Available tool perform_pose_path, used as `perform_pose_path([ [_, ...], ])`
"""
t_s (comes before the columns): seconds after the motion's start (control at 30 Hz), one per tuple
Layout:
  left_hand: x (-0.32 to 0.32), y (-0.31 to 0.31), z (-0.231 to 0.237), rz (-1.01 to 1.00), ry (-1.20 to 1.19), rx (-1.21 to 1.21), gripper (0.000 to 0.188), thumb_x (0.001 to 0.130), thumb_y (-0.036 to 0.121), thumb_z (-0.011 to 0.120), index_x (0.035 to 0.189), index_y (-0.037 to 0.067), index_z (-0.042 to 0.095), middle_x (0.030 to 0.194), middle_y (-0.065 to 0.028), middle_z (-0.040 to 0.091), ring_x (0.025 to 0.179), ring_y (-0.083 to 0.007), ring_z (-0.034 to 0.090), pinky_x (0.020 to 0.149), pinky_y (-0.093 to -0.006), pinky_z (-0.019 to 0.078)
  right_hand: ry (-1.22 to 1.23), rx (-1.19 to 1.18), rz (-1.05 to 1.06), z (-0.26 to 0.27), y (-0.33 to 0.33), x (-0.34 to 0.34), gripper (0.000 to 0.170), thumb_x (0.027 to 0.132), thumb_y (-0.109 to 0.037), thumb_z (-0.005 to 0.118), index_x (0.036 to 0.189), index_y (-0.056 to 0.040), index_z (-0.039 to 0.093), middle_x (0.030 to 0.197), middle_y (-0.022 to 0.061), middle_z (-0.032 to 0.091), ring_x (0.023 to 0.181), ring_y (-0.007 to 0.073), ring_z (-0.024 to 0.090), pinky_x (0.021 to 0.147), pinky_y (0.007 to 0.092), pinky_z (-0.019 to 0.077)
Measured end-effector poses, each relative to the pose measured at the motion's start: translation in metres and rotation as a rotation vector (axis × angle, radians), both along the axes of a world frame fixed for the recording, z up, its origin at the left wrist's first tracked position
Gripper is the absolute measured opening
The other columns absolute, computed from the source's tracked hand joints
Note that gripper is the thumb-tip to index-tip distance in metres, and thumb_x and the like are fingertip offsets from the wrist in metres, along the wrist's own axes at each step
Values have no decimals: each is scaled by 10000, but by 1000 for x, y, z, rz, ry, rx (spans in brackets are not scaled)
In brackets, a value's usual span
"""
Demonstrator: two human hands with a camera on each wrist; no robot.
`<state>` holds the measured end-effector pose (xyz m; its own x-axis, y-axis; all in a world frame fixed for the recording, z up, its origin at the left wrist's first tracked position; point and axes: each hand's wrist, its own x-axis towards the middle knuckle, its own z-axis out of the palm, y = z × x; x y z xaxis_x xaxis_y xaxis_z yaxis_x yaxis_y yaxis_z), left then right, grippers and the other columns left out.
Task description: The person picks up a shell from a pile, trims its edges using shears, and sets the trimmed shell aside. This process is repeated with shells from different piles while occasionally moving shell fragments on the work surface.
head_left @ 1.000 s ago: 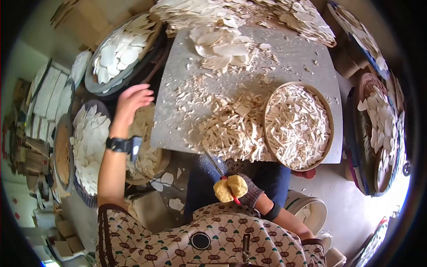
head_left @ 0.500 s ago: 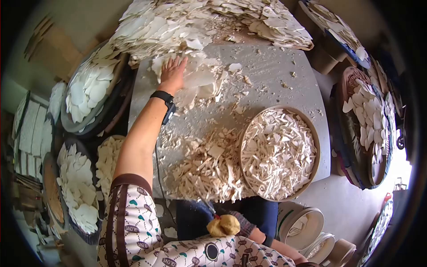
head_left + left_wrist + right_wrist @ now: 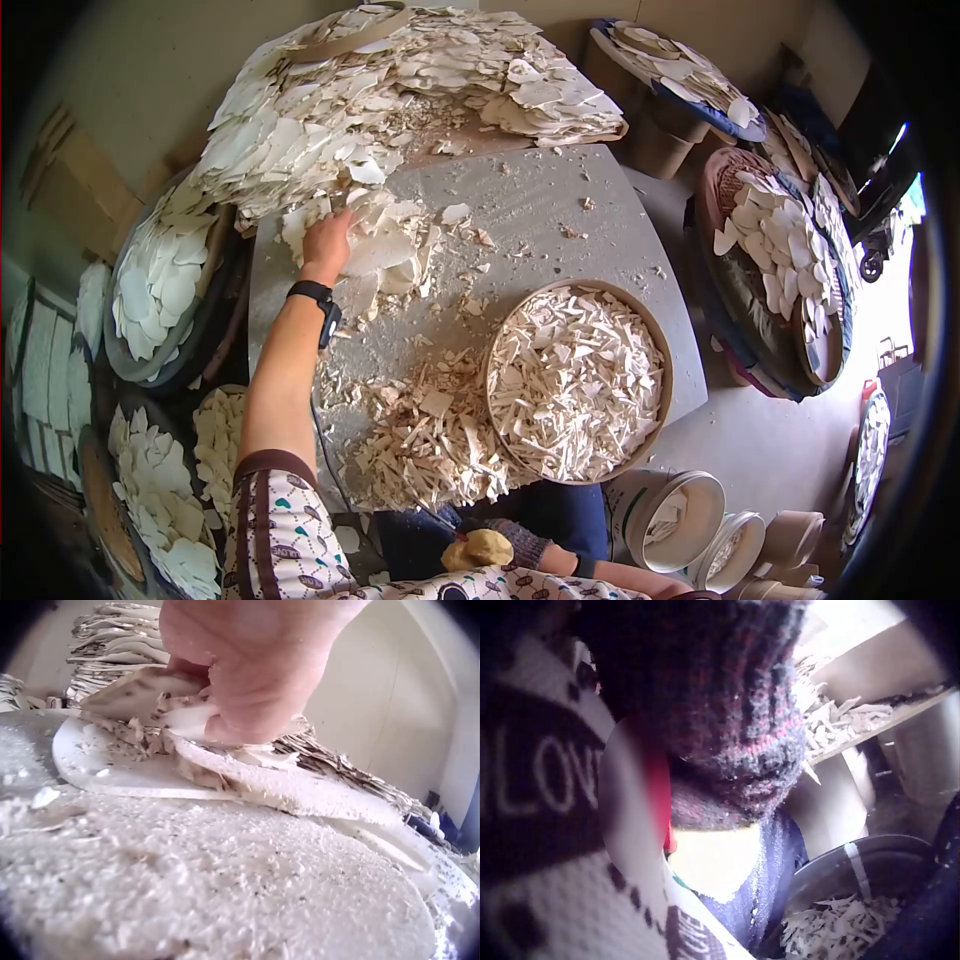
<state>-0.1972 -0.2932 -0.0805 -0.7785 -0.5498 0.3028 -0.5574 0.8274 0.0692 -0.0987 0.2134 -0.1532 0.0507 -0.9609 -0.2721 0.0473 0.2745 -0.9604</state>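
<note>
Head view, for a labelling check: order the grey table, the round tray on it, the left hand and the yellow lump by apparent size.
1. Grey table
2. Round tray
3. Left hand and yellow lump: too alike to rank.

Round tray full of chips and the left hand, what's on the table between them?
The head view shows white slices beside the left hand, then grey tabletop with scattered crumbs up to the round tray.
</note>
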Motion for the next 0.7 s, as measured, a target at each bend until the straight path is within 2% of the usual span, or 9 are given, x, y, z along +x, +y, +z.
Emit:
perform_pose_path([
  [0.03,6,3,6,-38,50,11,321,772,39,454,1073,104,543,927,-161,600,836,-350,577,710,-425,459,-39,0,-11,1,0,0,218,819,-124,558,1026,-58,581,949,80,620,853,181,593,759,268,461],
  [0.1,21,21,29,-81,120,60,278,760,66,505,1031,63,564,893,-207,591,819,-380,563,707,-432,458,-672,152,-188,-51,14,32,198,848,-140,517,977,-7,585,929,80,615,834,169,586,736,271,464],
  [0.2,43,32,51,-84,174,250,341,726,65,584,1062,20,542,901,-186,615,809,-314,601,712,-369,474,-1180,-264,328,-90,13,41,138,858,-111,506,915,-6,574,825,61,560,752,153,537,696,277,457],
  [0.3,66,58,82,-244,360,1168,377,703,17,636,1060,-18,522,938,-51,603,820,-116,564,736,-261,466,-791,-131,174,-51,10,32,133,836,-130,540,875,-12,588,806,56,579,728,149,548,670,270,461],
  [0.4,88,83,84,-179,226,1393,390,700,18,639,1068,-17,515,947,-59,603,820,-121,570,748,-261,465,-385,-4,20,-7,8,19,136,815,-149,573,834,-18,601,788,51,598,703,146,559,644,262,466],
  [0.43,95,81,70,-118,223,1400,330,698,20,638,1012,-30,548,912,-57,611,809,-121,570,727,-253,460,-247,38,-29,-3,15,23,138,808,-155,584,821,-19,606,781,49,605,695,145,563,636,260,467],
  [0.47,103,79,57,-54,169,1327,313,708,29,631,1006,-28,556,910,-54,612,809,-115,568,733,-251,452,-721,149,-104,-16,22,30,191,771,-148,645,912,-21,619,870,60,627,766,129,581,726,247,471],
  [0.5,109,80,49,6,115,1254,295,719,39,624,1001,-26,564,909,-52,614,809,-109,565,738,-249,443,-800,231,-72,-6,24,27,211,764,-157,651,923,-23,613,871,65,628,771,133,585,733,255,472],
  [0.7,138,123,34,34,465,1089,249,739,72,629,954,-43,577,870,-49,623,740,-101,573,663,-229,452,88,-239,37,51,18,8,310,707,-219,675,938,-37,576,849,123,616,801,277,597,722,306,476],
])
